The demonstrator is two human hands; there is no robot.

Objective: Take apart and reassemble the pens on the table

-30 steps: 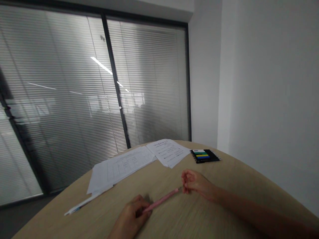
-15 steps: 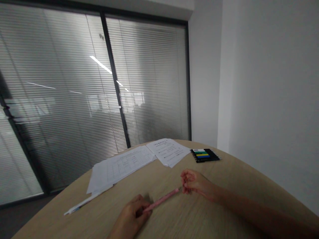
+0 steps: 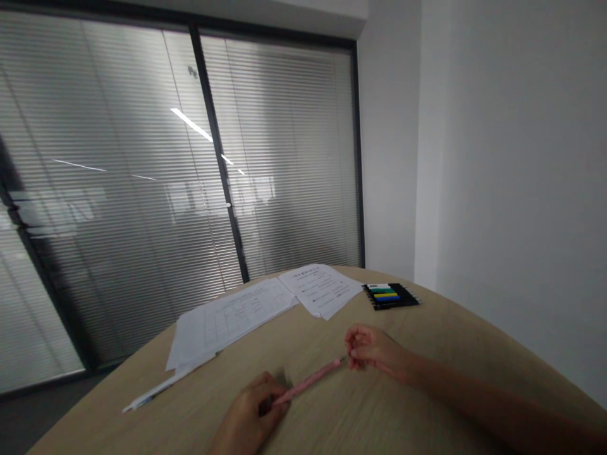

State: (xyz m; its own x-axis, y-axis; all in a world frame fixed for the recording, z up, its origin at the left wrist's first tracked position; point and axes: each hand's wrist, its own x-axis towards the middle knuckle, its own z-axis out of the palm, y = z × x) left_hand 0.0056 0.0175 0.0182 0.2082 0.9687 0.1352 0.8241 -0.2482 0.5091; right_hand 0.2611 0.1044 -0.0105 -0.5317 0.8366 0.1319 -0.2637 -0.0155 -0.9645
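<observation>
Left hand [image 3: 251, 407] pinches the pink pen [image 3: 310, 382] by one end; right hand [image 3: 370, 349], fingers curled, sits at its tip, grip unclear; the pen, well inside the counter's [image 3: 455, 344] far edge, could twist loose if the pinch slackens

Slim, straight pink pen [image 3: 313, 380], grey-tipped; slanted, near end pinched in left hand [image 3: 250, 407], tip at right hand [image 3: 371, 351], contact unclear.
</observation>
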